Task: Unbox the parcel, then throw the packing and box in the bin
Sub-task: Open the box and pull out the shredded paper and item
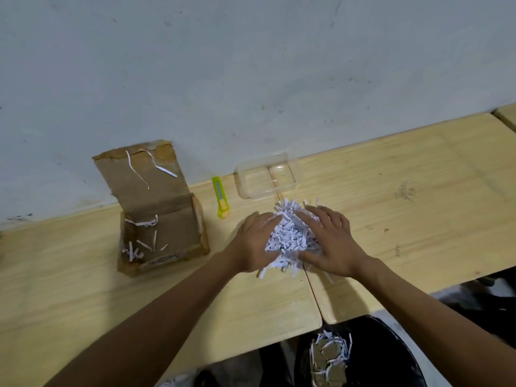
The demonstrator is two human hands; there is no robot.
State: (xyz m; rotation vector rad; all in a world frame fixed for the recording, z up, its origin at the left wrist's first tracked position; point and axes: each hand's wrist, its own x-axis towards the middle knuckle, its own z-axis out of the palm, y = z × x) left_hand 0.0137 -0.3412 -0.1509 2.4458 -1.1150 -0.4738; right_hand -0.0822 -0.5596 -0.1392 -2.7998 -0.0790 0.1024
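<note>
Two hands cup a heap of white shreds (290, 236) on the counter (391, 196), right over the seam between two wooden tops. Left hand (252, 243) presses against the heap's left side with fingers spread and lightly curved round it; right hand (331, 241) lies over the right side, fingers splayed across the top and thumb tucked in at the near edge. Both hold the paper between them, and loose strips stick out past the fingers on the far and near sides.

Left of the hands, well apart from them, the box (164, 236) sits open on the counter, its torn flap (142, 174) standing up against the wall (251, 65). A few stray strips lie on the box floor and cling to the flap. No print on the cardboard can be read.

Between box and heap lies a green cutter (220, 201) with a yellow slider, its length running away from the person. Beyond the heap, near the wall, sits a clear tray (265, 177).

Faint scribbles mark the right-hand top, too blurred to read. Below the counter's near edge, a black-lined bin (374, 356) holds more shreds and bits of cardboard.
</note>
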